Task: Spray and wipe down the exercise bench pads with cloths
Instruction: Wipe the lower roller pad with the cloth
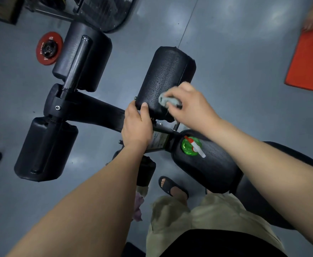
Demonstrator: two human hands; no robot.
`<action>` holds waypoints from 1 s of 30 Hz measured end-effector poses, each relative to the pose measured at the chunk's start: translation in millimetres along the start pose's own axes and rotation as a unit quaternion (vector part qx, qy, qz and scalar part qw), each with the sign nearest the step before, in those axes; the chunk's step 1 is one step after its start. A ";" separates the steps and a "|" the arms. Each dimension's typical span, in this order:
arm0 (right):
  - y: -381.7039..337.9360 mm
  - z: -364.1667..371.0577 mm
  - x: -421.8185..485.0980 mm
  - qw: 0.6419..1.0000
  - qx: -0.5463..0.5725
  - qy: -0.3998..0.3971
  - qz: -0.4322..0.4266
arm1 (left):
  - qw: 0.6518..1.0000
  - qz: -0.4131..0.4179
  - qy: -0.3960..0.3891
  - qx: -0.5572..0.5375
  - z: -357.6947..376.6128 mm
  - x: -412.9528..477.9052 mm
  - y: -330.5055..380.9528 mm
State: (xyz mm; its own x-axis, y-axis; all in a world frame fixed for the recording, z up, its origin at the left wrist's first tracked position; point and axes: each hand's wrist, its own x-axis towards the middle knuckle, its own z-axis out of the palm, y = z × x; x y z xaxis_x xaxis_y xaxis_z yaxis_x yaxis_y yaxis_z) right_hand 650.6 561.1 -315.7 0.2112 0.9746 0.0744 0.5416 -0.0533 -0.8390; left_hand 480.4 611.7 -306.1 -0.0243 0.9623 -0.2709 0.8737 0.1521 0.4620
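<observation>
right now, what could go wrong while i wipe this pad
The spray bottle stands near the end of the seat pad, close beside the right forearm; drawing that arm back could knock it off. The left hand grips the end of the roller pad beside bare bolts, so a slip might scrape fingers.

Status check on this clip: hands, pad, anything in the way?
Left hand grips pad end. Right hand holds cloth on pad. Bottle stands on near pad, clear of the wipe.
</observation>
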 end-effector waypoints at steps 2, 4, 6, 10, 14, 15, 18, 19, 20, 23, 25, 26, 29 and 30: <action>3.7 -0.8 10.5 0.999 -0.008 0.042 0.033 | 1.000 -0.002 -0.001 -0.001 -0.9 -0.4 0.4; 2.3 7.1 6.3 0.998 0.004 0.045 0.037 | 1.000 -0.004 -0.003 0.001 -1.8 -0.9 1.2; -3.7 16.7 -10.7 0.999 0.024 0.023 0.020 | 1.000 -0.003 -0.002 0.003 -2.0 -0.9 2.1; -7.2 21.9 -31.8 0.998 0.025 -0.042 -0.037 | 1.000 -0.008 0.002 -0.002 -1.6 0.1 2.4; 1.1 14.2 -5.2 0.999 0.018 0.037 -0.008 | 1.000 -0.008 0.004 -0.004 -1.4 -0.4 2.0; 2.6 14.0 0.1 0.998 0.015 0.061 0.008 | 1.000 -0.008 0.004 -0.003 -1.2 -0.6 1.9; -3.3 21.6 -7.3 0.997 0.020 0.070 0.017 | 1.000 -0.007 0.003 -0.001 -1.4 -1.1 2.1; -6.8 24.7 -16.0 0.998 0.024 0.056 0.016 | 1.000 -0.007 0.003 -0.001 -1.6 -0.9 2.2; -9.1 27.1 -23.8 0.999 0.024 0.039 0.013 | 1.000 -0.008 0.003 -0.002 -2.2 -0.3 2.7; -6.4 25.4 -28.0 1.000 0.007 0.006 -0.007 | 1.000 -0.009 0.000 -0.001 -2.3 -0.5 3.4; -1.6 17.3 -13.1 1.000 -0.008 0.003 -0.003 | 1.000 -0.011 -0.001 -0.002 -2.5 -1.1 3.1; -0.7 12.1 -2.7 1.000 -0.023 0.009 0.001 | 1.000 -0.010 0.000 -0.004 -2.6 -1.2 2.9; 2.7 -4.6 30.8 0.996 -0.072 0.043 0.043 | 1.000 -0.009 0.001 -0.011 -3.2 -1.3 3.8; 4.9 -9.5 40.4 0.993 -0.081 0.057 0.060 | 1.000 -0.009 0.001 -0.013 -3.2 -1.6 4.1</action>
State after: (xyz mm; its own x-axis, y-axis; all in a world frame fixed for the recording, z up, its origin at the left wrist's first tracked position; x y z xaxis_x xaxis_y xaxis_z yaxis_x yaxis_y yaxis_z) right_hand 669.5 598.1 -311.7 0.3676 0.9288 0.0466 0.6290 -0.2115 -0.7481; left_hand 482.5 611.5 -301.1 -0.0416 0.9596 -0.2783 0.8600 0.1761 0.4789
